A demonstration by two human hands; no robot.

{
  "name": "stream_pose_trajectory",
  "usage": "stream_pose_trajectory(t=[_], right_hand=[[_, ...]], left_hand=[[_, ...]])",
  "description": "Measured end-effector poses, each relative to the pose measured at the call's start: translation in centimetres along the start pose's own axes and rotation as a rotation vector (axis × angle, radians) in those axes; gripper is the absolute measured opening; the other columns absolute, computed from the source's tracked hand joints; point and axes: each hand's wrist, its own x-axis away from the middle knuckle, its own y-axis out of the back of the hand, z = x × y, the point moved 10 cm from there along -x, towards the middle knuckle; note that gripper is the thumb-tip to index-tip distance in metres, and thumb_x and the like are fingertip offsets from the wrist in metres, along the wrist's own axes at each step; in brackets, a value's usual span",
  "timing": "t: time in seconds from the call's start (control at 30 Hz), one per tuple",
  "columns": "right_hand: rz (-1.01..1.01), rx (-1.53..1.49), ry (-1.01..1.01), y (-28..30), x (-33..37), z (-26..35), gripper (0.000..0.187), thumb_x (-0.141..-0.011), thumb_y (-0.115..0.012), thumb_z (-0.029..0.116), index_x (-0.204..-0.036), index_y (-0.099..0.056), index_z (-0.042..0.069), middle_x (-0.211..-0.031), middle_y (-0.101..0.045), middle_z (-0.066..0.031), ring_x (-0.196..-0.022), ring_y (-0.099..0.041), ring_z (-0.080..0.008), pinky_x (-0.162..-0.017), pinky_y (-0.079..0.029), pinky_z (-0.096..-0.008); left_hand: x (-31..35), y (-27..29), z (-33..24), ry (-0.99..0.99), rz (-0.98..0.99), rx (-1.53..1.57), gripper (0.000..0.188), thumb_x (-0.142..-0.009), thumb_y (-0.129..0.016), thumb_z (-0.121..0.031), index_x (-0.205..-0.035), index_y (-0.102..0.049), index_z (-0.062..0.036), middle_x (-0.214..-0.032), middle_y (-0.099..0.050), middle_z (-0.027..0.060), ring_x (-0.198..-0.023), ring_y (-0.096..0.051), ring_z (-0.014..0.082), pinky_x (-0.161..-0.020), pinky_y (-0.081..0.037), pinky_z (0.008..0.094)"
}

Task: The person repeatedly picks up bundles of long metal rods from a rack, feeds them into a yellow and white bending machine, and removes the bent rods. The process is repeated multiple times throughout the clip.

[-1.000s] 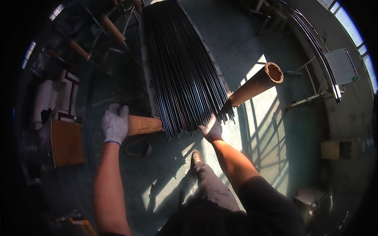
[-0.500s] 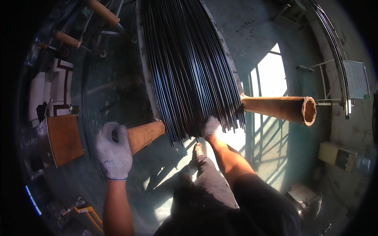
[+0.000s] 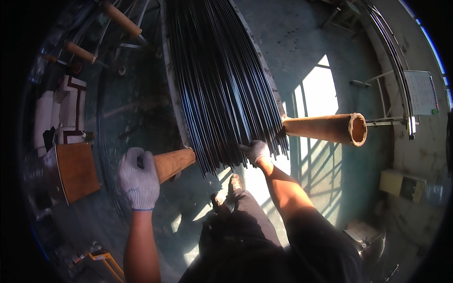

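A wide bundle of long, thin black rods (image 3: 214, 94) stretches away from me, its uneven ends toward my body. My right hand (image 3: 258, 152), in a pale knitted glove, grips the near rod ends right of the middle; its thumb points left across them, and the other fingers are mostly hidden. On the left, my gloved left hand (image 3: 138, 181) is closed around the outer end of a brown cardboard tube (image 3: 174, 164). That tube sticks out from the bundle's left side. Another brown tube (image 3: 325, 129) juts out at the right, its hollow end showing.
Pale side rails (image 3: 172, 80) flank the rods. Brown rolls on a metal frame (image 3: 120, 21) stand at the far left, with a brown-topped box (image 3: 78, 170) nearer. A whiteboard (image 3: 421, 92) and a beige box (image 3: 401, 185) are at the right wall. A yellow handle (image 3: 108, 262) shows lower left.
My right hand has shifted slightly right along the rod ends, and its thumb now shows stretched left. My left hand stays on the tube. Both my shoes now show below the rods.
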Motion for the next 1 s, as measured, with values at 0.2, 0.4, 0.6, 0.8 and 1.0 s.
stream_pose_trajectory(t=[0.2,0.4,0.6,0.8,1.0], right_hand=[[0.156,-0.069,0.124,-0.1,0.0,1.2,0.063,-0.1,-0.08,0.057,-0.096,-0.083,-0.005,-0.075,-0.077,-0.0194,-0.071,-0.079,-0.0292,-0.068,-0.064,-0.0415],[0.016,0.106,0.103,0.7,1.8,0.8,0.073,-0.102,-0.07,0.067,-0.103,-0.08,-0.006,-0.093,-0.078,-0.0305,-0.09,-0.08,-0.0437,-0.081,-0.063,-0.0502],[0.187,-0.488,-0.091,0.4,10.4,-1.5,0.056,-0.11,-0.063,0.058,-0.091,-0.066,0.005,-0.076,-0.069,-0.0114,-0.06,-0.07,-0.0226,-0.052,-0.056,-0.0391],[0.145,-0.573,-0.28,-0.8,29.3,-6.9,0.04,-0.107,-0.072,0.041,-0.118,-0.069,0.002,-0.084,-0.071,-0.0082,-0.067,-0.069,-0.0207,-0.061,-0.059,-0.0397],[0.037,-0.112,-0.536,-5.0,58.2,-22.1,0.069,-0.098,-0.074,0.067,-0.106,-0.083,0.0,-0.096,-0.08,-0.0268,-0.097,-0.079,-0.0419,-0.09,-0.059,-0.0502]], left_hand=[[0.2,0.4,-0.1,-0.012,-0.042,-0.062,0.018,-0.1,-0.072,-0.021,-0.099,-0.072,-0.0024,-0.094,-0.071,0.0171,-0.09,-0.07,0.0376,-0.083,-0.055,0.0485],[0.7,0.7,0.0,-0.038,-0.078,-0.075,0.018,-0.1,-0.072,-0.02,-0.096,-0.072,-0.003,-0.095,-0.073,0.0187,-0.095,-0.071,0.041,-0.085,-0.056,0.0505],[2.0,1.1,-1.6,-0.3,-0.187,-0.152,0.015,-0.1,-0.069,-0.017,-0.097,-0.073,-0.0027,-0.098,-0.075,0.0203,-0.097,-0.072,0.0426,-0.088,-0.058,0.0523],[7.0,1.7,-5.9,-0.644,-0.24,-0.186,0.011,-0.093,-0.07,-0.011,-0.102,-0.074,-0.005,-0.105,-0.075,0.0174,-0.106,-0.071,0.04,-0.101,-0.055,0.0539],[22.4,-5.9,-6.1,-0.778,0.102,0.416,0.018,-0.088,-0.074,-0.007,-0.105,-0.075,-0.0051,-0.103,-0.074,0.0154,-0.106,-0.07,0.0405,-0.102,-0.055,0.0517]])
